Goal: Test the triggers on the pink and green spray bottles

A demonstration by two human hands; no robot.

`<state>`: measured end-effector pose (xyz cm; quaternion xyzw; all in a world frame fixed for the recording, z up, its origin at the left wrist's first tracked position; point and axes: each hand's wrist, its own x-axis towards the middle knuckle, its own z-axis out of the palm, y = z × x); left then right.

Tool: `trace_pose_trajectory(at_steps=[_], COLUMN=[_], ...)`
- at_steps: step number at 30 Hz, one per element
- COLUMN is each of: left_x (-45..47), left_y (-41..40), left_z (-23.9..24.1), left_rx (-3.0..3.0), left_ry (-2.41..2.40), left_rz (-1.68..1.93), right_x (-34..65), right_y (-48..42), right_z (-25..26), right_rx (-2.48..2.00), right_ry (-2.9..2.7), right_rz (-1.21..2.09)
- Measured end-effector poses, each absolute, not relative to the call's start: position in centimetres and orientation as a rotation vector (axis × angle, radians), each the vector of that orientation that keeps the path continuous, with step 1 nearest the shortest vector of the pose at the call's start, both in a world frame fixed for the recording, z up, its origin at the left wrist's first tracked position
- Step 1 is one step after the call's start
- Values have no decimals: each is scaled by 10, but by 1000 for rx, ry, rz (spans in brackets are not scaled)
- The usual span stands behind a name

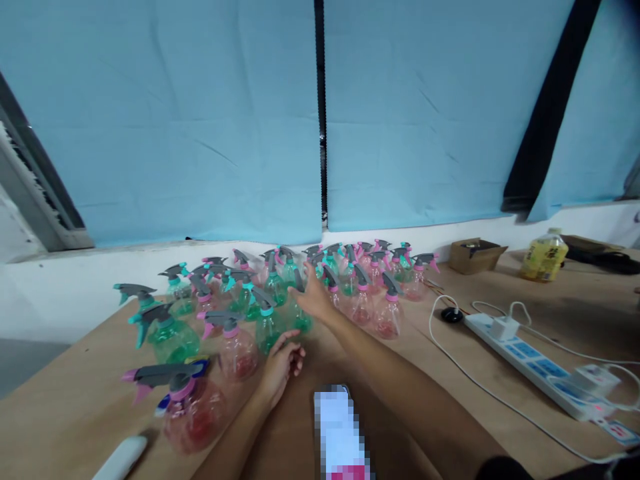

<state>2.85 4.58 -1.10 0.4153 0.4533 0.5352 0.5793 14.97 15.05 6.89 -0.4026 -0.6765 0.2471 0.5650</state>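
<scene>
My right hand [316,298] reaches in among the spray bottles, its thumb and fingers around the grey head of a green spray bottle [301,321]. Part of that sprayer head is hidden by the hand. Just in front of its base, my left hand [283,370] hovers low over the table with half-curled, parted fingers and nothing visible in them. Left of the hands stand another green spray bottle [270,330] and a pink spray bottle [239,353]. Closest to me is a larger-looking pink spray bottle [195,417] with its nozzle pointing left.
Many more spray bottles crowd the wooden table [425,373] toward the wall. A phone [340,427] lies before me, a white object [123,457] at the left. On the right are a power strip [525,363] with cables, a cardboard box [475,257] and a yellow bottle [545,257].
</scene>
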Motion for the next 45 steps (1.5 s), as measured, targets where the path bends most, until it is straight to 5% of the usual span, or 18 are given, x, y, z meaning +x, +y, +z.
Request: trace_pose_trajectory(at_steps=[12, 22, 45], left_x=[31, 32, 34], left_y=[43, 44, 42], left_z=[-11, -16, -13], left_rx=[1004, 1041, 1068], left_ry=[954, 960, 1012], left_rz=[1298, 1266, 1231], right_x=[174, 201, 208], right_y=[131, 117, 110], right_z=[35, 32, 36], right_rx=[-840, -492, -435], right_ry=[-1633, -1610, -1612], right_rz=[568, 1361, 1367])
